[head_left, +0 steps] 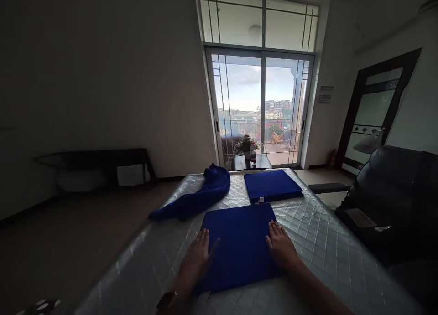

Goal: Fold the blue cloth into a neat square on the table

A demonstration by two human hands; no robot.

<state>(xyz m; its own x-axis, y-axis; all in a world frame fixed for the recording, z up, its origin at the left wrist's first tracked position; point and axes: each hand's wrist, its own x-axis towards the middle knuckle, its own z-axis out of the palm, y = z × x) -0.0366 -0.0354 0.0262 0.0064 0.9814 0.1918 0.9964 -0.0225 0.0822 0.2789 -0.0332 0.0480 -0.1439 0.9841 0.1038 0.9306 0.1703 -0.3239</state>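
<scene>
A flat blue cloth (241, 251), folded into a rectangle, lies in front of me on a silvery quilted surface (318, 233). My left hand (197, 255) rests on its left edge, fingers stretched out and the thumb apart. On its right edge lies my right hand (281, 244), fingers extended and nothing gripped. Farther back at the right is a neat stack of folded blue cloth (272, 185) with a small white tag (261, 199) at its near side. A crumpled blue cloth (200, 194) sprawls at the back left, partly along the surface's left edge.
Beyond the far edge, a small dark table (262, 162) bears a potted plant (247, 145) and a bottle (252, 155). A black armchair (404, 192) stands close on the right. A low dark bench-like piece (102, 155) is by the left wall. Sliding glass doors (263, 105) face me.
</scene>
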